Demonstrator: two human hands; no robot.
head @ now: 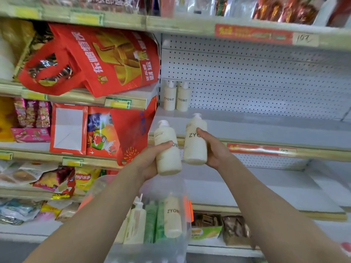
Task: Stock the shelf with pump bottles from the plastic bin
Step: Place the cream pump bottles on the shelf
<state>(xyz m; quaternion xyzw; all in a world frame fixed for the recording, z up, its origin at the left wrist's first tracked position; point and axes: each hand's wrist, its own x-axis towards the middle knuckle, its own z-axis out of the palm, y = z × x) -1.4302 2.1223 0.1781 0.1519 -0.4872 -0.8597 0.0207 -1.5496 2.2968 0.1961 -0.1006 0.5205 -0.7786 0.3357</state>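
- Both hands are loaded: our left hand (152,160) wraps the lower body of one bottle (167,150), thumb across the front, fingers behind it and out of sight.
- Our right hand (212,149) clasps a second bottle (195,141) the same way, thumb on the label. We hold both low on the body, which we judge keeps the pumps clear and the bases free to set down.
- We carry the two upright, pumps up, just beside each other and in front of the shelf (266,128) lip, not yet resting on it. They lean slightly, one tilted left.
- Two stocked bottles (176,97) stand upright at the shelf's back left corner, against the pegboard (266,73), labels forward. We judge the held pair belongs next to or in front of them, to fill the row from the left.
- Below our arms sits the bin (152,247), clear plastic, with more bottles standing inside; one cream one shows its label.
- The rest of the shelf looks bare to the right, so much stocking remains.
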